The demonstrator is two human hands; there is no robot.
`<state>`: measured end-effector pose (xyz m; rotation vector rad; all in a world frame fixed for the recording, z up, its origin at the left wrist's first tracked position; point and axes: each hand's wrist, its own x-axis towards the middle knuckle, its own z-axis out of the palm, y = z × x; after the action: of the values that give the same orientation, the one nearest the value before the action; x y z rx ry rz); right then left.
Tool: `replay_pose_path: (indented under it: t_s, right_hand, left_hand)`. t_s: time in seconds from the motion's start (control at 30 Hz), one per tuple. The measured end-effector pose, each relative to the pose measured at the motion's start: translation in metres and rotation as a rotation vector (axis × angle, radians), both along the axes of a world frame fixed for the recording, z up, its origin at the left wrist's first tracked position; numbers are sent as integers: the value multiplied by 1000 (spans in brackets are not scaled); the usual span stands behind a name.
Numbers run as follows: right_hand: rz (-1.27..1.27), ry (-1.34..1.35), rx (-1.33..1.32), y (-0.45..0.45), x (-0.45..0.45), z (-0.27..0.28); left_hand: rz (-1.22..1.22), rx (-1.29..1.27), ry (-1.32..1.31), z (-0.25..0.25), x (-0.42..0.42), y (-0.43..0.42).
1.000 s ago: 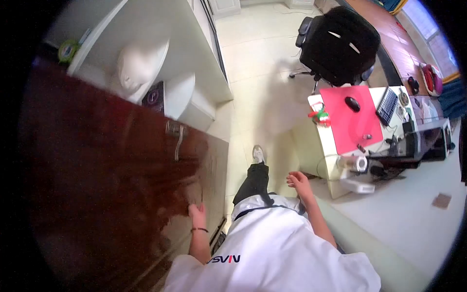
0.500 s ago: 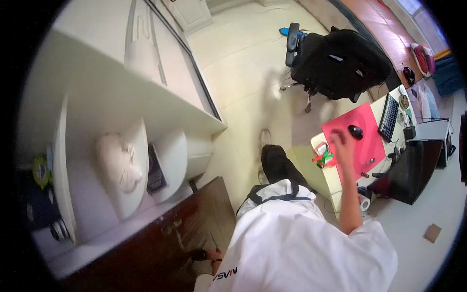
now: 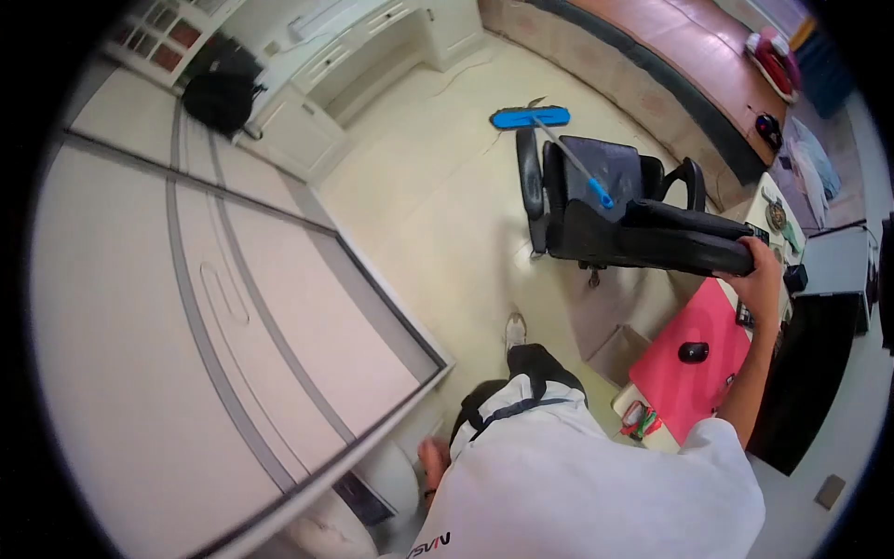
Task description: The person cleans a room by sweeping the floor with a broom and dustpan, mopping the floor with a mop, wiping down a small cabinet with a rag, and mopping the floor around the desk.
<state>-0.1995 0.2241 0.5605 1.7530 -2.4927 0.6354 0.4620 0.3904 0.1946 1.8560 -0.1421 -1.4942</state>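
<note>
My right hand (image 3: 762, 268) reaches out to the right and is closed on the top edge of the backrest of a black office chair (image 3: 643, 238). A flat mop with a blue head (image 3: 529, 116) lies beyond the chair, and its grey handle runs across the seat to a blue end near the backrest. Low beside my body hangs my left hand (image 3: 434, 459), near the shelving unit; it is blurred and its fingers do not show clearly.
On the right, a desk bears a pink mat (image 3: 689, 363), a black mouse (image 3: 693, 352) and a dark monitor (image 3: 808, 382). Sliding wardrobe doors (image 3: 214, 307) stand at left. A black bag (image 3: 222, 101) rests by white cabinets (image 3: 293, 130). A raised wooden platform (image 3: 689, 47) runs along the back.
My right hand has moved from above the pink mat to the chair's backrest and taken hold of it. The view has shifted forward, showing the mop and wardrobe more fully.
</note>
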Motion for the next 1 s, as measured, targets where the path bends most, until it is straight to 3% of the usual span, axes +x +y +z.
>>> replay_pose_path:
  t_s: [0.1, 0.23, 0.33, 0.43, 0.47, 0.5, 0.53, 0.57, 0.6, 0.63, 0.67, 0.7, 0.73, 0.8, 0.93, 1.0]
  right_hand:
    - [-31, 58, -39, -18, 7, 5]
    - [-40, 90, -6, -31, 28, 6]
    - [-137, 78, 35, -42, 52, 7]
    - [-165, 75, -30, -55, 83, 4]
    - [-221, 82, -20, -62, 93, 6]
    - [-243, 70, -4, -72, 101, 9]
    - [-264, 58, 13, -82, 108, 12]
    - [-318, 23, 26, -91, 115, 17]
    - [-364, 32, 42, -99, 122, 19]
    - [-394, 17, 68, -102, 131, 15]
    - [-431, 5, 88, -110, 138, 14]
    - [-454, -43, 127, -117, 145, 15]
    - [-470, -30, 157, -125, 153, 14]
    - [-543, -118, 179, -143, 167, 18]
    - [-603, -135, 211, -144, 182, 9]
    - [-631, -168, 201, -151, 186, 10]
  left_hand:
    - [-61, -112, -240, 29, -52, -176]
    - [-564, -268, -195, 51, -124, -363]
    - [-880, -353, -74, 64, -213, -471]
    - [-1140, -254, 213, 53, -344, -545]
    - [-1136, -80, 439, 63, -398, -561]
    - [-1268, -30, 472, 62, -443, -575]
    - [-1342, 7, 366, 32, -490, -585]
    - [-1518, 168, 194, 60, -526, -593]
    - [-1624, 241, 254, 17, -558, -621]
    - [-1646, 161, 226, 9, -582, -629]
    - [-1672, 74, 201, 16, -612, -636]
    - [-1663, 251, 342, 23, -631, -636]
    - [-1698, 263, 341, 31, -655, -633]
    - [-1155, 661, 672, 39, -698, -610]
    - [-1136, 680, 772, 59, -778, -557]
    - [-1255, 479, 627, 52, -817, -537]
